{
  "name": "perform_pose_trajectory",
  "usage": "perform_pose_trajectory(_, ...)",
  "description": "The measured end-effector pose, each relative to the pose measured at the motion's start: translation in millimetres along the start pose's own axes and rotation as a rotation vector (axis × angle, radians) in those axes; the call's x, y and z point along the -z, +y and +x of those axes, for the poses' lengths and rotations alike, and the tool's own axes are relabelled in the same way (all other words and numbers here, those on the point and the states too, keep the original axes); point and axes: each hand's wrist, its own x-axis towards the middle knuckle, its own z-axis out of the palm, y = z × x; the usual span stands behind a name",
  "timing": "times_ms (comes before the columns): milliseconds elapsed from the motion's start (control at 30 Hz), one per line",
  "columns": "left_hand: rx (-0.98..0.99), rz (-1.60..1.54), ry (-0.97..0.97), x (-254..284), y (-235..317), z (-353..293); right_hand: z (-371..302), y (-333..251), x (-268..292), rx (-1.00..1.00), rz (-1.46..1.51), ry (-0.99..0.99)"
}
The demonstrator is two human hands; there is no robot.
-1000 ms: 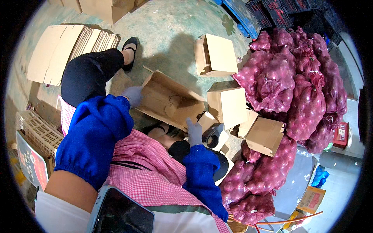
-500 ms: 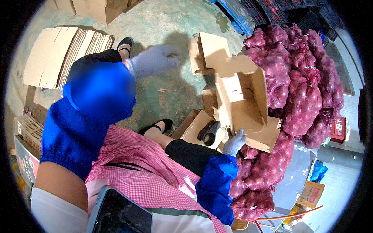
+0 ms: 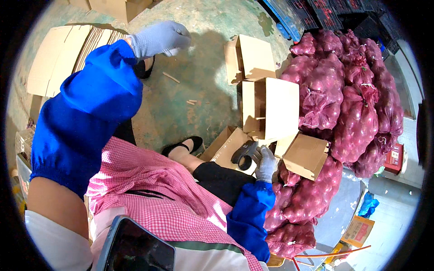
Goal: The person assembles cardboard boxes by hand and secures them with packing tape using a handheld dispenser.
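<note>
My left hand [image 3: 160,38], in a pale grey glove, hangs over the floor beside the stack of flattened cardboard boxes [image 3: 61,58]. Its fingers are loosely bent, and nothing shows in them. My right hand [image 3: 266,165], gloved alike, is beside my knee with its fingers stretched out. They are close to a black tape dispenser [image 3: 245,156] lying on a cardboard box [image 3: 224,152]; I cannot tell whether they touch it. Just beyond that hand stands a made-up cardboard box [image 3: 281,106], and a smaller-looking cardboard piece [image 3: 306,156] leans by the onion sacks.
Red mesh sacks of onions [image 3: 321,88] are piled along the right. Another cardboard box [image 3: 255,54] stands farther off. Dark crates [image 3: 323,18] are at the far right. Cardboard strips [image 3: 171,77] lie on the floor. A phone [image 3: 135,248] hangs at my chest.
My right hand has let go of the cardboard box, which now stands beyond it, and moved toward the tape dispenser. My left hand has moved up and left; a cardboard strip now shows on the floor below it.
</note>
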Motion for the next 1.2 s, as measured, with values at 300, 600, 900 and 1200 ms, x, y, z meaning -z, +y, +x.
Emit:
perform_pose_trajectory(300, 0.118, 0.153, -0.086, -10.1, 19.0, 0.7, 2.0, -6.4, -19.8, 0.025, -0.300, -0.057)
perform_pose_trajectory(600, 0.072, 0.349, -0.076, -25.4, 28.9, -0.6, 80.1, 4.3, 32.4, 0.339, -0.869, -0.074)
perform_pose_trajectory(900, 0.032, 0.491, -0.023, -27.2, 16.8, 0.6, 103.3, 3.2, -5.7, 0.036, -0.368, -0.054)
perform_pose_trajectory(1200, -0.033, 0.691, -0.200, -44.0, 30.7, 0.2, 65.6, 44.8, -22.7, 0.038, -0.431, -0.084)
